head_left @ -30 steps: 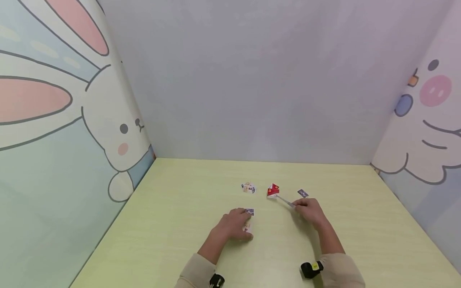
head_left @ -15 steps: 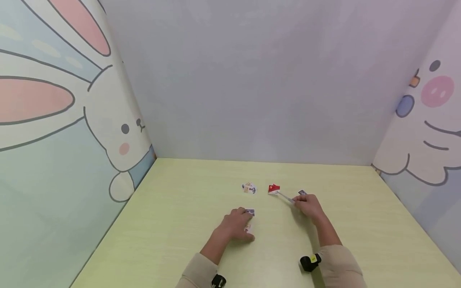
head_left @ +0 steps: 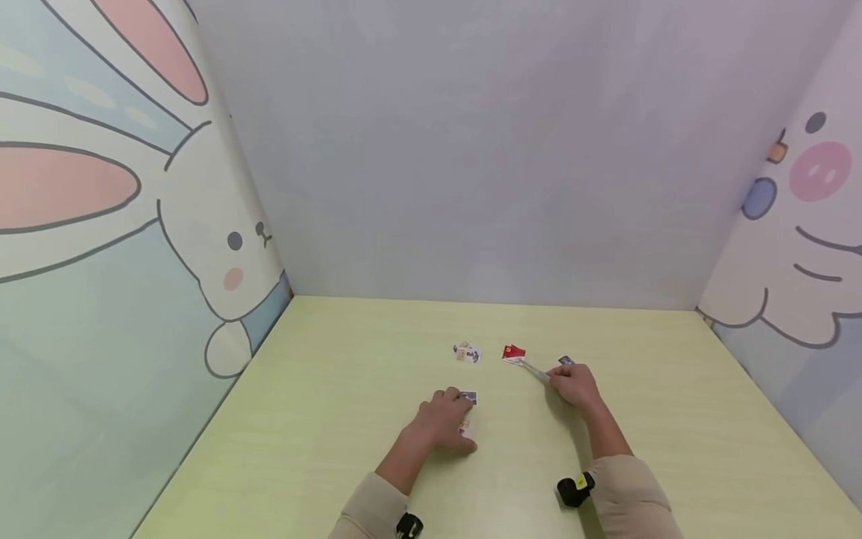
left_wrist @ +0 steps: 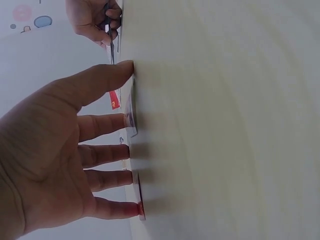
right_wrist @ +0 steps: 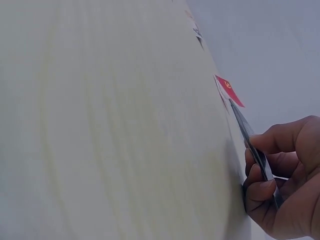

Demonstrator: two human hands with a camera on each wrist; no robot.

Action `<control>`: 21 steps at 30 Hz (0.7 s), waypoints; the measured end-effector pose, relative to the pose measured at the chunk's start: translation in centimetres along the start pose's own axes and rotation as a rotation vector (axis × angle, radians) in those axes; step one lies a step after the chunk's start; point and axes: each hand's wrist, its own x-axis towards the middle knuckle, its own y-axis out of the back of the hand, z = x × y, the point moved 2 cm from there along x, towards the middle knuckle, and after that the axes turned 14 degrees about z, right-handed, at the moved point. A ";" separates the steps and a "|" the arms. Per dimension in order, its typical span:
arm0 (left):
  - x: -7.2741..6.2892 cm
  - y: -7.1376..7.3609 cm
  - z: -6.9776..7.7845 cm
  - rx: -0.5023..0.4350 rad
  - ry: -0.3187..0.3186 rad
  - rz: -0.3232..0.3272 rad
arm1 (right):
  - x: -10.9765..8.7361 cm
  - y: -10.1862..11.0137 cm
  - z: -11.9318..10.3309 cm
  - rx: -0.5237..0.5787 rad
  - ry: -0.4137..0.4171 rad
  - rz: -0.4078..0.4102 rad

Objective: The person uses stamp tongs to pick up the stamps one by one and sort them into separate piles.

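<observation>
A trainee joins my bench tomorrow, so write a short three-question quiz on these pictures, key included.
1. Multiple choice: what does the right hand hold?
a) scissors
b) tweezers
c) a pen

2. True or false: the left hand grips a second pair of tweezers.

3. Fill in: in the head view, the cluster of small printed pieces lies to the ____ of the red piece with a yellow hammer-and-sickle emblem.

Key:
1. b, tweezers.
2. False; its fingers are spread and grip no tool.
3. left.
</observation>
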 end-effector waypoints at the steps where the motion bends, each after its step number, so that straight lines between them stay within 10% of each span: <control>1: 0.0 0.0 0.0 0.000 0.000 -0.003 | 0.0 0.0 0.0 -0.004 0.005 0.002; 21: 0.0 -0.4 -0.2 0.006 -0.010 0.012 | -1.3 0.3 -0.5 -0.037 0.071 -0.002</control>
